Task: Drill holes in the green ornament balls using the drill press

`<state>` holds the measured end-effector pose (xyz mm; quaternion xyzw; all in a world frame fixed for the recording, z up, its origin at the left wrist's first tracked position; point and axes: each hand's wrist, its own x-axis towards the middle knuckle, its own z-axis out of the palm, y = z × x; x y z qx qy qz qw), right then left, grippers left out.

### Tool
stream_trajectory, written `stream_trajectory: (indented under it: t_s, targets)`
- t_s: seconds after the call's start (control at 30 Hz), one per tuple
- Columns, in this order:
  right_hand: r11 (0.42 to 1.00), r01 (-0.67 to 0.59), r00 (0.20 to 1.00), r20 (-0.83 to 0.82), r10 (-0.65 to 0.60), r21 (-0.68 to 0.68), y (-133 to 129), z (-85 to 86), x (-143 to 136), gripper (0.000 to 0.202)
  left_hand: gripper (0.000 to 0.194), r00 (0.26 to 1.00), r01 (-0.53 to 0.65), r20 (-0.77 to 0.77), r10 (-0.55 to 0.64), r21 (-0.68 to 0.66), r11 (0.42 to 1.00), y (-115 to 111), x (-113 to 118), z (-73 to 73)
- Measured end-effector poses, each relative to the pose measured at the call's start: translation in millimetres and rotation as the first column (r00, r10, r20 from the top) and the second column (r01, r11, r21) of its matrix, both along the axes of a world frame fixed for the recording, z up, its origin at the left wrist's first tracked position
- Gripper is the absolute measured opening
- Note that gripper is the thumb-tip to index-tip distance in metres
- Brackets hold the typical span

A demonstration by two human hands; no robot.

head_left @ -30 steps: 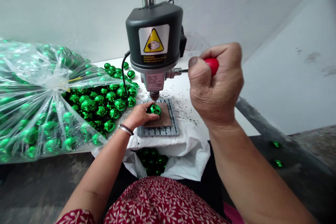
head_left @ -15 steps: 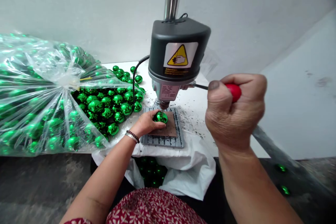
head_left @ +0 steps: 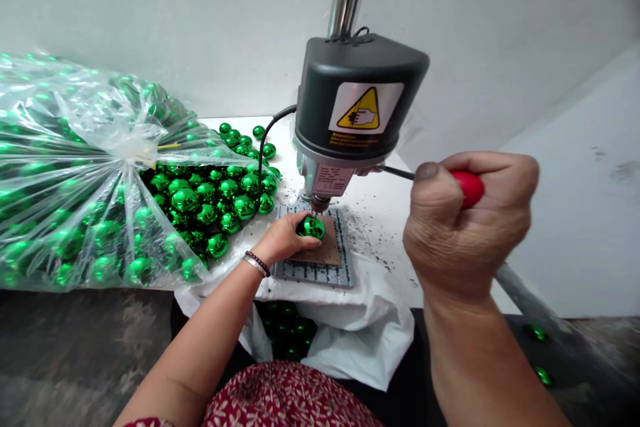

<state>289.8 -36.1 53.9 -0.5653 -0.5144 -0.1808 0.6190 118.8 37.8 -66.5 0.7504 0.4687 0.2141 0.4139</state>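
The left forearm (head_left: 200, 340) reaches forward and inward, its wrist (head_left: 257, 260) nearly straight, ending in a left hand (head_left: 285, 238) whose thumb (head_left: 311, 244) and fingers curve toward each other in a pinching grip. The right forearm (head_left: 485, 353) slants upward to a raised right hand (head_left: 470, 233), clenched like a fist, fingers curled, thumb (head_left: 427, 175) pointing leftward, higher than the left hand.
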Motion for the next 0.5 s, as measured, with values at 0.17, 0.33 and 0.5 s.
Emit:
stream_trajectory:
  t_s: [0.17, 0.33, 0.5]
  targets:
    - [1.0, 0.023, 0.999, -0.023, -0.023, 0.007, 0, -4.3, 1, 0.021, 0.038, 1.0, 0.005, -0.007, -0.005, 0.044, 0.999, 0, 0, -2.5]
    - [0.999, 0.042, 0.999, -0.015, -0.041, 0.006, -2, -10.2, 0, 0.021, 0.038, 0.999, 0.0, -0.033, 0.002, 0.058, 0.998, 0, 0, -2.7]
    - [0.997, 0.059, 0.998, 0.021, -0.06, 0.057, -3, -24.0, 2, 0.019, 0.038, 1.0, -0.013, 0.006, 0.013, 0.049, 0.999, -1, -1, -2.1]
